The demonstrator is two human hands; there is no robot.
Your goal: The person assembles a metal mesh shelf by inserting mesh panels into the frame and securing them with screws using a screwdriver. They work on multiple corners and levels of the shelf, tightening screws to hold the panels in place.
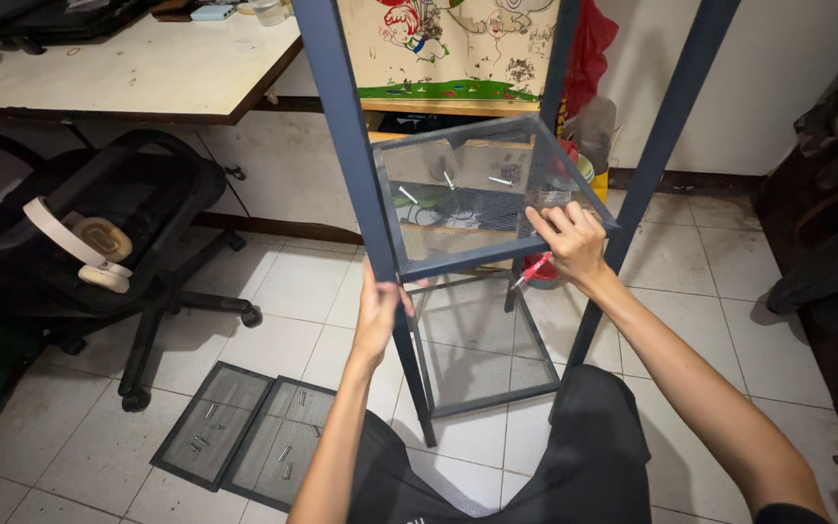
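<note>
The floor (273, 291) is pale square tile with dark grout lines, a little scuffed, and in the middle of it stands a dark metal rack (341, 107) with slim square-section posts, painted matte blue-grey. This rack is the thing to steer by.

Set between its posts is a mesh shelf (467, 209), a flat rectangle of fine wire grid inside a thin metal frame, tilted so its near edge dips. A few short silver screws (450, 180) lie loose on the mesh. A second mesh shelf (482, 354) sits lower in the rack, near the floor.

The left hand (378, 312) is wrapped around the rack's front post just under the tilted shelf's corner, fingers closed on the metal. The right hand (569, 241) rests at the shelf's right edge, fingers curled over the frame, with a red-handled screwdriver (535, 270) just below it; whether the hand grips that tool I cannot tell.

Left of the rack's foot, two more mesh panels (244, 437) lie flat on the tile side by side, screws scattered on them. Further left stands a black office chair (138, 243) on castors with cream headphones (84, 247) on its seat. Behind that is a white desk (138, 68) with a dark edge.
</note>
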